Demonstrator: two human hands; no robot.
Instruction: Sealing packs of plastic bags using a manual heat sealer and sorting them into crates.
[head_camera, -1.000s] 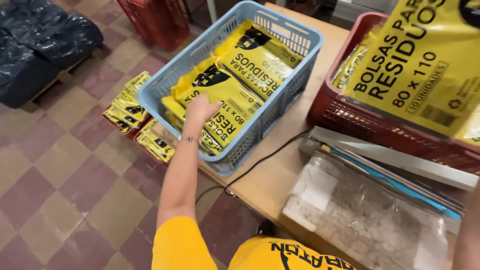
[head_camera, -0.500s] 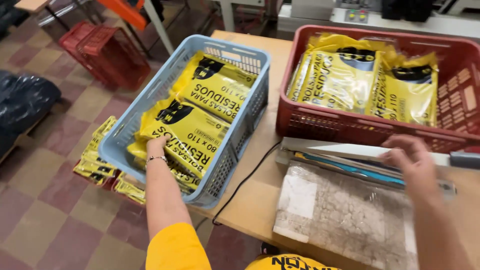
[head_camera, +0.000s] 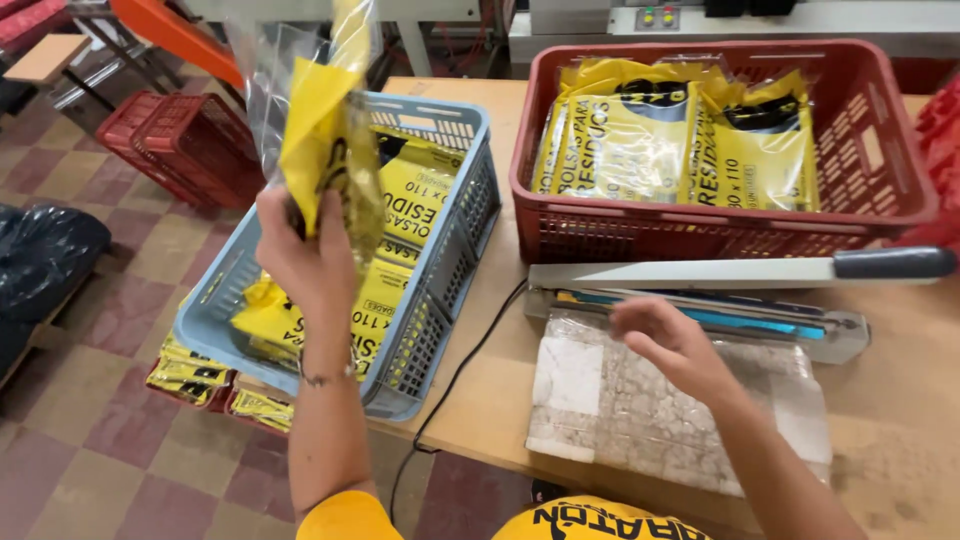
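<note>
The left hand (head_camera: 312, 262) is clenched around a yellow packet (head_camera: 325, 150) in clear film, lifted above the near-left part of the blue crate (head_camera: 445, 275). The packet looks light, limp and slippery, its loose film flopping above the grip, so holding it around its thicker yellow body seems the surest purchase. The right hand (head_camera: 672, 345) hangs relaxed and empty, fingers loosely curled, right of the blue crate, just in front of the heat sealer (head_camera: 720, 290) on the counter (head_camera: 480, 400). The red crate (head_camera: 720, 140) of packets stands to the right of the blue crate. Half a second earlier the left hand lay low on the packets inside the blue crate; now it has risen with one.
</note>
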